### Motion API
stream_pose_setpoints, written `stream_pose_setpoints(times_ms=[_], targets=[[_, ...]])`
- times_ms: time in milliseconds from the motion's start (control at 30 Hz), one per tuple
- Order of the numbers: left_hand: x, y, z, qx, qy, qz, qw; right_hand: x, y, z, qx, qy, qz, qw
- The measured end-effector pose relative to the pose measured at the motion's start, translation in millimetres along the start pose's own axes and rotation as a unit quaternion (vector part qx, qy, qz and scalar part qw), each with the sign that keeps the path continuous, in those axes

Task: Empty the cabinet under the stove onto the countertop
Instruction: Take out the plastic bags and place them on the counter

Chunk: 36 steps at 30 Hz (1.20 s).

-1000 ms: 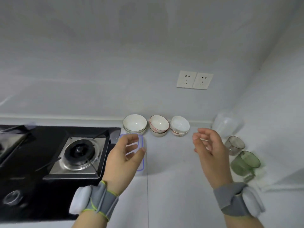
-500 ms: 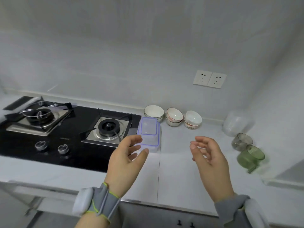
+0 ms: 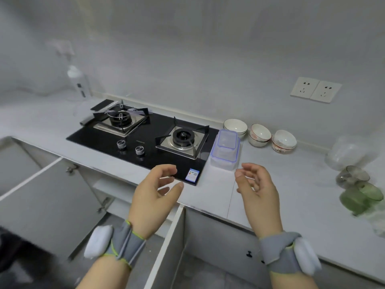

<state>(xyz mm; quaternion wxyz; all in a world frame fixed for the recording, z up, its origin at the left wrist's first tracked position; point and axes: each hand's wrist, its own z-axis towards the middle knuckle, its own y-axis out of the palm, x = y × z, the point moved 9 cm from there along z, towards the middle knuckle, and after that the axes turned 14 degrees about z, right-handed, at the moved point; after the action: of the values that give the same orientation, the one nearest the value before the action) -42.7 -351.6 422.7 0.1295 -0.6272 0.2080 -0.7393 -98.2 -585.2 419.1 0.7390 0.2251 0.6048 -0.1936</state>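
Both doors of the cabinet under the black two-burner stove point(image 3: 145, 140) stand open: the left door point(image 3: 48, 197) swings out wide and the right door point(image 3: 166, 247) shows edge-on. Its inside point(image 3: 116, 190) is mostly hidden by my left hand. On the white countertop point(image 3: 291, 195) right of the stove stand clear stacked containers with blue-rimmed lids point(image 3: 226, 150) and three bowls point(image 3: 260, 135) along the wall. My left hand point(image 3: 155, 195) and right hand point(image 3: 257, 190) hover empty over the counter's front edge, fingers loosely curled, palms facing each other.
Clear plastic tubs point(image 3: 345, 151), a smoky glass cup point(image 3: 353, 176) and a green glass mug point(image 3: 362, 198) sit at the counter's right end. A white bottle point(image 3: 80, 83) stands in the back left corner. Wall sockets point(image 3: 315, 89) are above the bowls.
The view has pulled back and down, so the open cabinet doors and whole stove now show. Both hands drew back from the containers toward the counter's front edge, still empty.
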Motion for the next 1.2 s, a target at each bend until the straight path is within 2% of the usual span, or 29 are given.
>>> stream_pose_setpoints(times_ms=[167,400,633,867,1067,1200], targets=[[-12.7,-37.8,-7.7,0.043,-0.009,0.033,0.998,6.7,30.2,-10.0,-0.048,0.012,0.003,0.999],[-35.6,-66.8,-2.1,0.062,-0.03,0.043,0.997,27.3,65.8,-25.3,-0.102,0.039,-0.005,0.994],[-64.6,-77.5,24.0,0.049,-0.036,0.052,0.997,44.7,92.7,-21.5,-0.104,0.052,-0.012,0.993],[-97.4,-77.8,89.0,-0.006,-0.02,0.025,0.999,69.2,139.5,-3.8,-0.07,0.066,-0.039,0.995],[-158.3,-83.1,163.5,-0.113,0.001,0.043,0.993,108.9,203.9,8.9,0.007,0.09,-0.066,0.994],[-205.8,-90.0,202.4,-0.156,-0.013,0.049,0.986,138.7,239.8,10.2,0.048,0.112,-0.086,0.989]])
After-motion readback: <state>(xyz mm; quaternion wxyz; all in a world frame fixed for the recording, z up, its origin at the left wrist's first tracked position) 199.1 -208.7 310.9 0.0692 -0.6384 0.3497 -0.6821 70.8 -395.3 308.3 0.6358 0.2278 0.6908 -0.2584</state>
